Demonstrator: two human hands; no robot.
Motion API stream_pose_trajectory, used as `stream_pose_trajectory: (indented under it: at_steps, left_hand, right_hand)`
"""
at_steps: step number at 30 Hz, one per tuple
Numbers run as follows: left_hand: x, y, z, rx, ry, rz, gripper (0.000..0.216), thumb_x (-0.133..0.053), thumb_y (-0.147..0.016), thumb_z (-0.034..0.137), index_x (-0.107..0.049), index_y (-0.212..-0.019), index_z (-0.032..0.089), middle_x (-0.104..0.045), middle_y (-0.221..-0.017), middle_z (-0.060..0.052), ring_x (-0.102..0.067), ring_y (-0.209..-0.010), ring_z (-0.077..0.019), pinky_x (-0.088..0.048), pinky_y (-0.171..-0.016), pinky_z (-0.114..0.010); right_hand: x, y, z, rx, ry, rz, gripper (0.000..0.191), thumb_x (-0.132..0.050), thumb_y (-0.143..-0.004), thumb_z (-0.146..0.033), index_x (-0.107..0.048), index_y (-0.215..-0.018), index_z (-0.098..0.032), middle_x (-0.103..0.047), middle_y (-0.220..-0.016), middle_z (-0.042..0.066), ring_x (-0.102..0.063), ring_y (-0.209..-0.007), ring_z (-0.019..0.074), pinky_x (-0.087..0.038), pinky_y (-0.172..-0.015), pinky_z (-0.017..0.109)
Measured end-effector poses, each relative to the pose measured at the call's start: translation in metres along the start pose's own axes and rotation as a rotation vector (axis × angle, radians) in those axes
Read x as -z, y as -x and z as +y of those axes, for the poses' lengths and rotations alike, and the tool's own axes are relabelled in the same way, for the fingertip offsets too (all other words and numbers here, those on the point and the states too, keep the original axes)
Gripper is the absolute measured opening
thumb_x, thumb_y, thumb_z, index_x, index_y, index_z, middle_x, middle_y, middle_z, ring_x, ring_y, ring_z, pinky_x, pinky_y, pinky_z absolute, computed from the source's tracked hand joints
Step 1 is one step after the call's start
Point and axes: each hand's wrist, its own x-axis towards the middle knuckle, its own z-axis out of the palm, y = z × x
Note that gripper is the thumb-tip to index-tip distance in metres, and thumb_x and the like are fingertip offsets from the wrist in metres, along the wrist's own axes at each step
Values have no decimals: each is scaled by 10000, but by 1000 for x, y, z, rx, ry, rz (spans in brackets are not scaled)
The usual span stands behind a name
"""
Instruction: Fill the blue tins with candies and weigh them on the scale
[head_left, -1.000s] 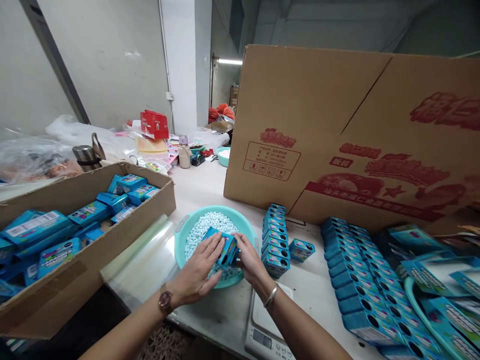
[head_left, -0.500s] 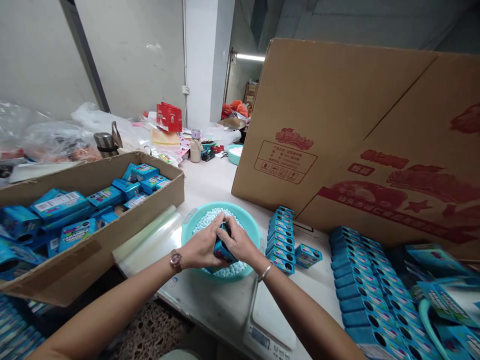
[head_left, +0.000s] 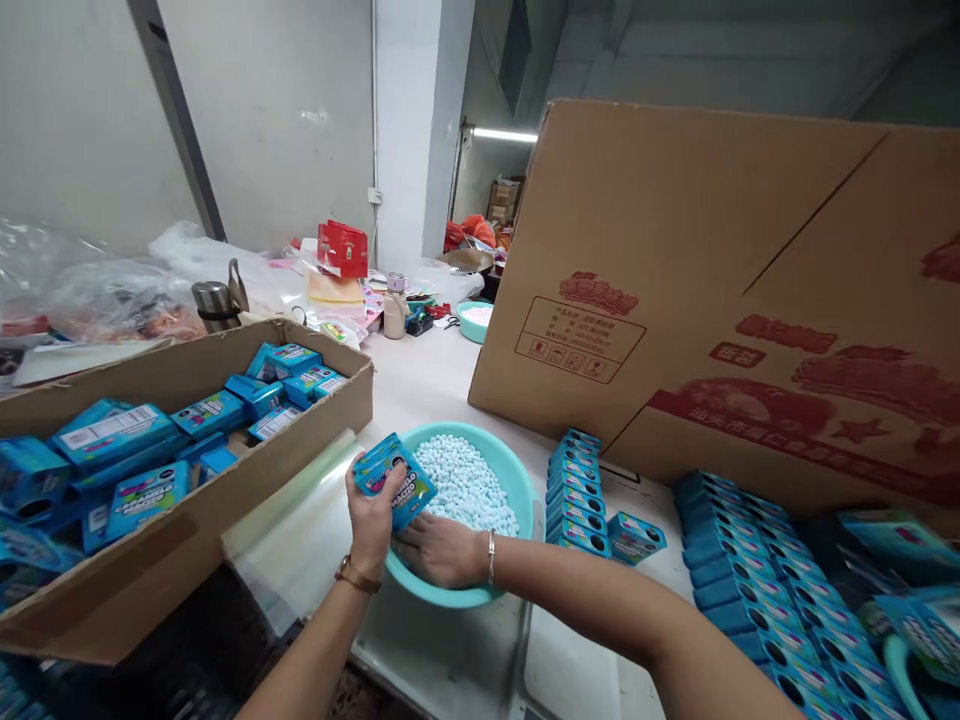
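My left hand [head_left: 370,522] grips a small blue printed carton [head_left: 394,482], tilted over the left rim of a turquoise basin [head_left: 521,470]. Pale blue round pellets, like small candies [head_left: 465,475], fill the basin. Just below the carton, my right hand [head_left: 444,552] lies back up among the pellets at the basin's near side. Its fingers stretch to the left, slightly blurred, with the tips hidden. Right of the basin stands a row of blue cartons [head_left: 576,492], with a single carton [head_left: 634,538] beside it.
A long cardboard box [head_left: 187,510] of jumbled blue cartons lies at left. Two longer carton rows [head_left: 757,590] stand at right, before a large brown cardboard box [head_left: 675,280]. A white scale [head_left: 570,660] sits at the near edge; a steel flask [head_left: 215,303] stands behind.
My hands have come apart. The left moved left with the carton and tilted it, printed face showing. The right went down into the pellets. The view shifted slightly.
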Motion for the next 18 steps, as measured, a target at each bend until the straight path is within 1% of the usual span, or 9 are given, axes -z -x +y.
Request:
stream_pose_trajectory:
  at_steps: [2,4,7,10,13,14,15,16,18]
  left_hand:
    - [0,0,-3,-12,-47,1,785,-841,-672,381,-434,-1332,259,-665,-1077,-59,-690,-871,-187,-585,-794,-356]
    - [1,-1,-3,-18,-112,-26,832,-849,-662,379,-404,-1357,269,-660,-1097,-62,-685,-906,-188,-573,-828,-355]
    - [2,-4,-1,-38,-226,-72,856,-856,-645,386,-396,-1354,245,-649,-1116,-78,-676,-942,-198,-558,-853,-358]
    - [1,-5,0,-59,-310,-115,829,-855,-631,400,-413,-1306,212,-648,-1093,-86,-676,-913,-206,-557,-834,-366]
    - [0,-7,2,-100,-412,-194,776,-832,-639,433,-429,-1256,189,-642,-1088,-91,-676,-918,-220,-552,-839,-378]
    - [-1,-8,3,-129,-473,-232,768,-817,-649,445,-425,-1256,186,-634,-1109,-96,-673,-947,-229,-547,-854,-381]
    - [-2,-9,5,-169,-565,-283,765,-801,-660,453,-416,-1264,183,-623,-1141,-103,-664,-990,-238,-537,-876,-384]
    - [-4,-11,8,-225,-715,-358,764,-775,-680,461,-398,-1283,180,-606,-1184,-114,-646,-1046,-249,-525,-902,-385]
    - [-9,-14,11,-349,-1105,-555,765,-747,-690,441,-383,-1307,172,-577,-1245,-137,-601,-1135,-277,-495,-943,-397]
  right_hand:
    - [-14,-3,2,-44,56,6,459,-434,-946,-274,-520,-1330,-39,-526,-1378,220,-437,-1322,298,-297,-1150,452]
    - [-27,-3,6,-103,74,-15,493,-496,-904,-284,-526,-1328,-36,-523,-1383,226,-408,-1348,321,-282,-1158,479]
    - [-39,0,17,-196,83,-57,499,-529,-870,-239,-531,-1343,-77,-518,-1402,206,-362,-1387,340,-271,-1154,539]
    - [-39,9,35,-367,93,-74,485,-537,-867,-185,-542,-1343,-91,-460,-1460,206,-304,-1426,360,-262,-1152,562]
    - [-27,28,54,-472,35,-84,488,-530,-892,-185,-515,-1374,-113,-363,-1532,192,-245,-1458,342,-262,-1154,546]
    - [-22,35,59,-515,-6,-61,493,-530,-905,-208,-499,-1392,-140,-344,-1547,174,-241,-1461,332,-261,-1152,548]
    - [-16,42,64,-581,-60,-9,497,-538,-914,-247,-491,-1403,-171,-340,-1554,154,-248,-1459,326,-256,-1151,548]
    - [-11,49,69,-685,-135,80,496,-557,-912,-291,-503,-1397,-198,-356,-1550,135,-267,-1451,319,-250,-1154,538]
    - [-4,60,76,-959,-305,317,454,-571,-905,-348,-568,-1340,-216,-450,-1494,117,-352,-1404,302,-259,-1154,493]
